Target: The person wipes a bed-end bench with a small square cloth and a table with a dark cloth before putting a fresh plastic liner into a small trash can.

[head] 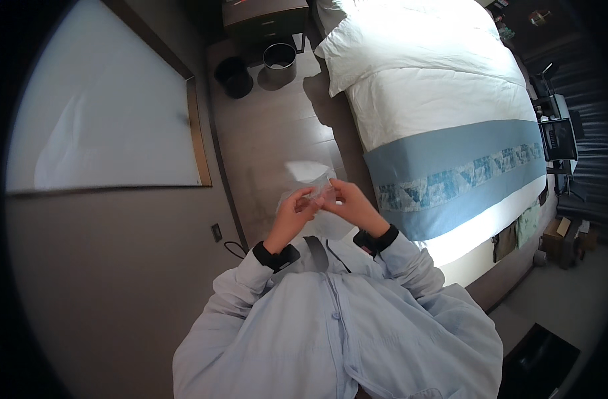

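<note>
Both my hands meet in front of my chest, holding a clear, crinkled plastic bag (311,185). My left hand (295,212) pinches one part of it with bent fingers, and its palm side is partly hidden. My right hand (351,202) grips the plastic between thumb and fingers, touching the left fingertips. Part of the plastic spreads beyond the fingers over the floor. Whether anything lies inside it, I cannot tell. Black bands circle both wrists.
A bed with white bedding (433,90) and a blue runner (458,169) stands at the right. Two waste bins, one black (233,78) and one with a metallic rim (279,60), sit near a nightstand (265,17). A wall with a framed white panel (109,109) runs along the left.
</note>
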A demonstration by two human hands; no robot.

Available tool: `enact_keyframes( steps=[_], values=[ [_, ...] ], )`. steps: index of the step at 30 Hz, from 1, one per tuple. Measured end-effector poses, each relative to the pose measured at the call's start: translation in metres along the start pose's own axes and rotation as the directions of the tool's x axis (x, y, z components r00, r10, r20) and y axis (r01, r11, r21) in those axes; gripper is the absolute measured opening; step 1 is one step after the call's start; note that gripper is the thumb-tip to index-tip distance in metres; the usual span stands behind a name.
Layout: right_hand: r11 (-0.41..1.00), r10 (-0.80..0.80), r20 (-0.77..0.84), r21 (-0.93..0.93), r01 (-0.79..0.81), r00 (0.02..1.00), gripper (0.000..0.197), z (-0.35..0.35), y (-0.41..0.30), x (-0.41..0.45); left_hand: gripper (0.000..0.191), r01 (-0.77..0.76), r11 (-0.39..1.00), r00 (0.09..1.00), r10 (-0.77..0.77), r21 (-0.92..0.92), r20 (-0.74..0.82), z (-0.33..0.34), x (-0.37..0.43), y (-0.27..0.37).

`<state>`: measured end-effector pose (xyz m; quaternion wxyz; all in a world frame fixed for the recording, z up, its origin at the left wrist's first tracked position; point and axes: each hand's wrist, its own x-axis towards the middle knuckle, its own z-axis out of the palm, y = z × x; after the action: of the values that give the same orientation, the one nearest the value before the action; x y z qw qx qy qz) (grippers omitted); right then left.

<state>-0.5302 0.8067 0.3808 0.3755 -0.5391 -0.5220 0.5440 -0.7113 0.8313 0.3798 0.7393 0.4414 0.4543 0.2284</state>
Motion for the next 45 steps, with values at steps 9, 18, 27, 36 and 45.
enact_keyframes(
  steps=[9, 18, 27, 36, 45],
  values=[
    [0.992, 0.123, 0.093, -0.020, -0.122, 0.988, 0.032, -0.055, -0.042, 0.165, 0.018, -0.122, 0.980, 0.984, 0.140, 0.157, -0.112, -0.056, 0.129, 0.078],
    [0.970, 0.000, 0.394, 0.223, -0.096, 0.919, 0.021, -0.084, -0.051, 0.362, 0.009, -0.204, 0.976, 0.809, 0.122, -0.080, -0.576, -0.129, 0.222, 0.137],
    [0.996, 0.055, 0.510, 0.038, -0.086, 0.858, 0.011, -0.081, -0.082, 0.440, 0.021, -0.238, 0.958, 0.818, 0.286, 0.158, -0.499, -0.144, 0.264, 0.190],
    [0.966, 0.184, 0.496, 0.071, -0.250, 0.849, 0.014, -0.086, -0.079, 0.459, 0.012, -0.104, 0.979, 0.828, 0.182, 0.174, -0.531, -0.157, 0.290, 0.195],
    [0.972, 0.201, 0.474, 0.011, -0.234, 0.858, 0.016, -0.082, -0.083, 0.472, 0.012, -0.210, 0.904, 0.676, 0.409, 0.372, -0.613, -0.165, 0.287, 0.218]
  ],
)
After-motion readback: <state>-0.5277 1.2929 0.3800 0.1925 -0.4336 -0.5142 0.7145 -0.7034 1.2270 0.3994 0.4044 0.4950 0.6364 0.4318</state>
